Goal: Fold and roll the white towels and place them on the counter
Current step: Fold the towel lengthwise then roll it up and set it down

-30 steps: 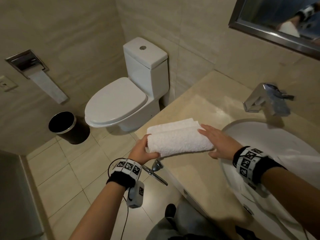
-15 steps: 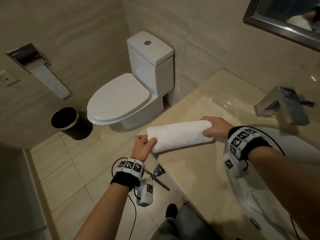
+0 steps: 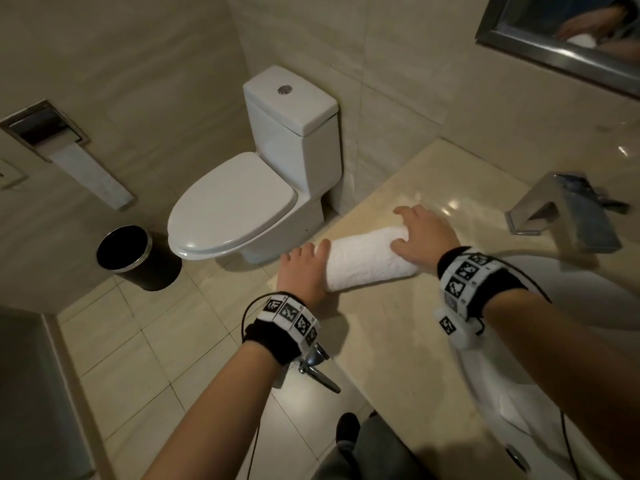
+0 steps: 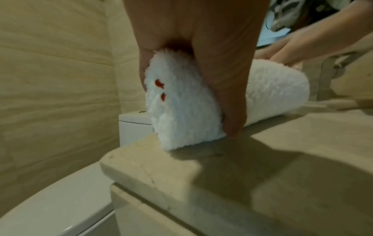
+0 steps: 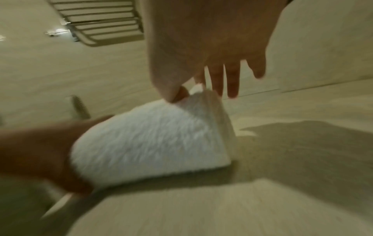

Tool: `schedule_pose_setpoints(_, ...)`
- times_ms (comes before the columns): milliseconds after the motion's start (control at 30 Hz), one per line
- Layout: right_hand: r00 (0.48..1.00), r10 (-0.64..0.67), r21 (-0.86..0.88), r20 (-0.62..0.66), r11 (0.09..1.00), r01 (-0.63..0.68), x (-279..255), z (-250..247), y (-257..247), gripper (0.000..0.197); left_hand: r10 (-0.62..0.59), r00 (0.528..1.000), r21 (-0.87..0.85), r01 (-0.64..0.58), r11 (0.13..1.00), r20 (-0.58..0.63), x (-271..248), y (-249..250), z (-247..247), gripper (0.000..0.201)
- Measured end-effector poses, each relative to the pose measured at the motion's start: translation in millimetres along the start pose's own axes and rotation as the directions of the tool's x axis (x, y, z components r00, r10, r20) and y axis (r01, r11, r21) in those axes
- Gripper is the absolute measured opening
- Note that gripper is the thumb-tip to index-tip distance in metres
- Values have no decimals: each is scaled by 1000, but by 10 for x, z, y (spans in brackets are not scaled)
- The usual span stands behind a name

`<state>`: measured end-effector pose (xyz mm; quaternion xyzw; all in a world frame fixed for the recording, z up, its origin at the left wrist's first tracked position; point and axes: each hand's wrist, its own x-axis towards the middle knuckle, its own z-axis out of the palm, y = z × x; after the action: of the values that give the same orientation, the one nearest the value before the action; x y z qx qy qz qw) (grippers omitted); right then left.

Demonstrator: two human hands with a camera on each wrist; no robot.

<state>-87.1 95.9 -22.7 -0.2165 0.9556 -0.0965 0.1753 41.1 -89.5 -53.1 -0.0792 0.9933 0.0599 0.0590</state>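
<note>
While my left hand (image 3: 302, 271) grips the left end of the rolled white towel (image 3: 367, 259), with the thumb on one side and the fingers on the other, my right hand (image 3: 420, 233) lies on the right end with loose, spread fingers and presses it down without closing around it. The towel lies on the beige counter (image 3: 398, 334), near its left edge, and it is a short thick roll. In the left wrist view I see two small red marks (image 4: 159, 89) on the end of the roll. To the right of the towel is the white sink (image 3: 588, 299) with the metal faucet (image 3: 568, 211) on its far side. Left of the counter stands the white toilet (image 3: 256, 188), and further left a black bin (image 3: 133, 258) is on the floor
</note>
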Motion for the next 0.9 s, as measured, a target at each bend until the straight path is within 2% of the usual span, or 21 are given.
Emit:
schedule_pose_setpoints(33,983,-90,-37,-159,996,85,-59,67,-12,57,-8,1000,2,8,1000,19,22,-2,-29,77)
schedule_pose_setpoints(67,950,-181,-76,-255,983,167,-120,146,-34,54,-12,999,8,12,1000,37,44,-2,-33,75)
schedule_pose_setpoints(100,919,-258,-104,-298,966,237,-189,237,-60,57,-16,999,21,15,1000,38,44,3,-43,73)
schedule_pose_setpoints(167,931,-309,-144,-193,948,285,-312,417,-76,66,-24,999,46,23,999,28,34,8,1,70)
schedule_pose_setpoints(233,961,-270,-191,-64,948,254,-399,561,-68,85,-32,999,82,31,996,19,-7,22,90,71)
schedule_pose_setpoints(267,965,-257,-219,-60,946,238,-436,600,-83,94,-34,999,106,32,994,12,-45,41,122,74)
schedule_pose_setpoints(333,957,-255,-240,-136,946,218,-506,639,-108,101,-32,999,123,33,992,-13,-127,76,168,82)
schedule_pose_setpoints(400,939,-270,-94,-213,962,255,-564,673,-78,90,-13,1000,112,15,994,-24,-209,80,191,83)
schedule_pose_setpoints(433,947,-212,101,-240,965,242,-615,657,-57,79,6,999,111,-2,994,-36,-246,75,174,82)
schedule_pose_setpoints(500,936,51,498,-349,856,139,-685,616,28,59,26,999,106,-22,994,-33,-270,53,158,80)
schedule_pose_setpoints(567,869,338,723,-362,690,33,-704,594,147,39,28,1000,69,-27,997,-4,-254,15,140,76)
schedule_pose_setpoints(600,859,395,768,-326,641,-4,-710,592,197,29,37,999,51,-37,998,0,-250,-13,116,75)
schedule_pose_setpoints(667,885,389,794,-256,607,-37,-704,598,240,18,76,997,19,-76,997,-4,-226,-84,60,75)
schedule_pose_setpoints(767,918,343,803,-198,594,-48,-689,585,184,18,95,995,-45,-94,995,22,-224,-172,-60,80)
schedule_pose_setpoints(900,916,345,795,-206,605,-49,-620,575,147,14,73,994,-24,-72,997,82,-255,-206,-61,93)
